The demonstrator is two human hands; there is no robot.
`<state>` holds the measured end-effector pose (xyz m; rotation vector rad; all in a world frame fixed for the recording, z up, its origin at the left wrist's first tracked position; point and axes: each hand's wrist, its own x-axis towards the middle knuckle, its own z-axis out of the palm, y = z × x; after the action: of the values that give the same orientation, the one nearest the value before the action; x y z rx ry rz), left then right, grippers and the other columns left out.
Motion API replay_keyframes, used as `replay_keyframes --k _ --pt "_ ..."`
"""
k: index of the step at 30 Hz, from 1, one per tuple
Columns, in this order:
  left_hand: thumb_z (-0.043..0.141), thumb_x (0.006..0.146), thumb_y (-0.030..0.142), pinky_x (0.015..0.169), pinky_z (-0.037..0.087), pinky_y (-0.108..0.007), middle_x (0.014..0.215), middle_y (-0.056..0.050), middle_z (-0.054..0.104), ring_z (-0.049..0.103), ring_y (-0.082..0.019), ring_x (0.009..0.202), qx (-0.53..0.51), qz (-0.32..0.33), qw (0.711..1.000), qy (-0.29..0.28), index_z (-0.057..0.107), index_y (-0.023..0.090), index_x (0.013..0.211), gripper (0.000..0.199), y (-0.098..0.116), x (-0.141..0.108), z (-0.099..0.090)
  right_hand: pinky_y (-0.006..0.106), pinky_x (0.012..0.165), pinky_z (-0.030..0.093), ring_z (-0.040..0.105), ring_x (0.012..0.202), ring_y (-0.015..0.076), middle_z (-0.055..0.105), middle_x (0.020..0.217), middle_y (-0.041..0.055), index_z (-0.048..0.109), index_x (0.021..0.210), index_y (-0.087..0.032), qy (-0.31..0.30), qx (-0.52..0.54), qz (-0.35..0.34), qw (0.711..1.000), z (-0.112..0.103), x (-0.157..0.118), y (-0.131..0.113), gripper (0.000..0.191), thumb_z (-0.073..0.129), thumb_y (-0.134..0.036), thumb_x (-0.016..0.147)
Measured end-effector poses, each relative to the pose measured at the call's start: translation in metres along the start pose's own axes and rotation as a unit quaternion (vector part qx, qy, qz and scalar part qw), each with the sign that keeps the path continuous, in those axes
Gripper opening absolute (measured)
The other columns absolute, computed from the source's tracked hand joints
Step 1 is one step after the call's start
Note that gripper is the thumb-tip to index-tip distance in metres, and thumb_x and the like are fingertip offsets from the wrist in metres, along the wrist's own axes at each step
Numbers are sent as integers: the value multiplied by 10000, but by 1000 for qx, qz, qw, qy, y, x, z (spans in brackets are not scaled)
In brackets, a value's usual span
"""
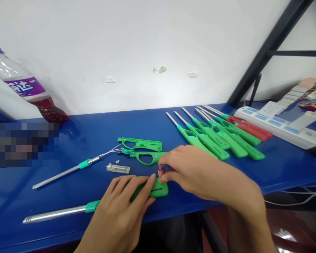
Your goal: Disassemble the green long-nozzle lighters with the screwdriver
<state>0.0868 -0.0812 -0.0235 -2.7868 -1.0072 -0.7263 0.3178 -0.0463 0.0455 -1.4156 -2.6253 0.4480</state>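
Observation:
A green long-nosed gas lighter (159,191) lies on the blue table, its metal tube (55,213) pointing left. My left hand (123,207) is closed over its handle, covering the trigger area. Above the handle's right end, my right hand (192,172) grips a small tool with a dark, see-through purple handle (165,168); its tip is hidden. Just beyond lie an opened lighter's parts: one green shell half (143,144), another shell half (147,158) partly behind my right hand, a clear fuel tank (118,169), and a loose tube (63,175) with wires.
Several green lighters (218,140) and red ones (250,126) lie in a row at the right. Behind them is a white power strip (279,123) with plugs. A soda bottle (34,88) leans at the far left. A black metal frame (263,49) stands at the right.

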Motion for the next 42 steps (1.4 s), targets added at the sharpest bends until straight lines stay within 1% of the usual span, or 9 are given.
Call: replay_keyframes --k 6,14,17,20,24,29,34,38,42 --pt "526 1007 112 884 483 -417 1195 -87 666 561 -244 1062 7 -3 1000 9 501 167 1475 471 -1 0 1 343 734 362 650 921 219 714 922 5 698 938 -233 6 1 7 1000 3 -1 2 122 593 -262 994" --pt "512 1000 95 855 498 -401 1193 -90 667 568 -240 1050 -19 -9 1000 9 490 184 1487 495 -2 -1 3 350 703 343 645 855 225 705 884 1 671 914 -230 37 -42 9 998 6 -7 -5 113 586 -229 988" --pt "512 993 83 854 507 -403 1195 -82 668 568 -236 1050 -32 -14 999 0 483 196 1492 513 -1 -1 1 339 728 367 660 875 208 729 918 -7 692 932 -243 49 -16 11 999 -1 -4 1 123 602 -292 999" --pt "508 997 88 865 515 -400 1191 -73 671 571 -230 1059 -41 -19 999 0 484 212 1491 509 -1 -2 0 319 699 369 664 816 175 749 892 -27 710 899 -256 75 15 43 996 -13 -2 5 152 616 -323 997" --pt "506 999 91 861 517 -406 1186 -75 674 575 -235 1053 -31 -22 999 5 480 220 1494 513 -1 -2 1 301 674 367 666 792 148 757 881 -48 714 882 -261 111 42 28 993 -20 -1 -3 153 627 -324 993" --pt "519 997 108 883 500 -420 1162 -87 679 568 -251 1057 -5 -3 1000 22 522 181 1456 465 -1 -1 1 290 688 367 683 845 152 765 954 -21 689 945 -224 170 24 -10 985 -5 22 -18 149 580 -277 1031" --pt "522 985 91 868 487 -413 1146 -90 679 566 -248 1028 2 8 1000 26 556 146 1411 431 1 2 1 306 593 287 688 777 183 754 888 25 664 897 -194 157 -30 -15 987 11 45 -26 261 506 -314 1067" --pt "521 985 88 865 483 -421 1120 -94 675 566 -252 1014 4 8 1000 26 571 129 1388 409 1 2 1 316 572 252 686 744 190 751 843 28 648 878 -196 139 -42 2 989 12 48 -29 277 482 -308 1070" --pt "529 989 102 902 478 -421 1173 -98 673 576 -255 1050 15 5 1000 15 561 125 1403 415 0 1 0 308 616 303 678 776 181 752 858 24 669 879 -206 157 -19 12 987 7 41 -27 290 491 -337 1066"
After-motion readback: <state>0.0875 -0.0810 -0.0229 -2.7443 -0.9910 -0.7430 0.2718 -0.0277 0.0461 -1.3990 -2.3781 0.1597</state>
